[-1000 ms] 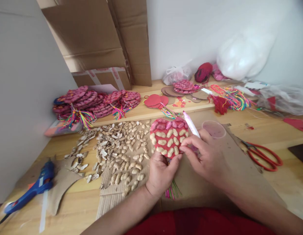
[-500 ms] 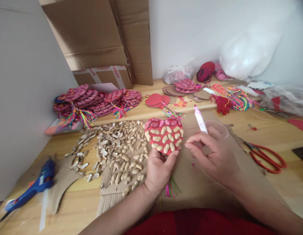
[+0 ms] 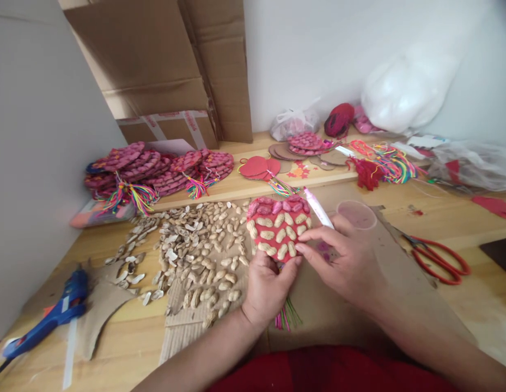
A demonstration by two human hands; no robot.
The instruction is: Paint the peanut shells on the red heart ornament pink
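Observation:
My left hand grips a red heart-shaped piece by its lower tip, thumb on the front. Peanut shells cover its face in rows; those along the top are pink, the lower ones plain tan. Green and pink tassel strands hang below it. In my right hand a white marker with a pink tip is held, the tip pointing up and away. The thumb and index fingertips of that hand are at the heart's lower right, at or very near a tan shell there.
Loose peanut shells spread over the left of the table. A blue glue gun lies far left, red-handled scissors at right. Finished pink tasselled pieces are stacked behind, near coloured threads. A clear round lid lies beyond my right hand.
My right hand has moved left to the heart with the marker, its fingertips now at the lower right shells. The heart sits slightly further right in view.

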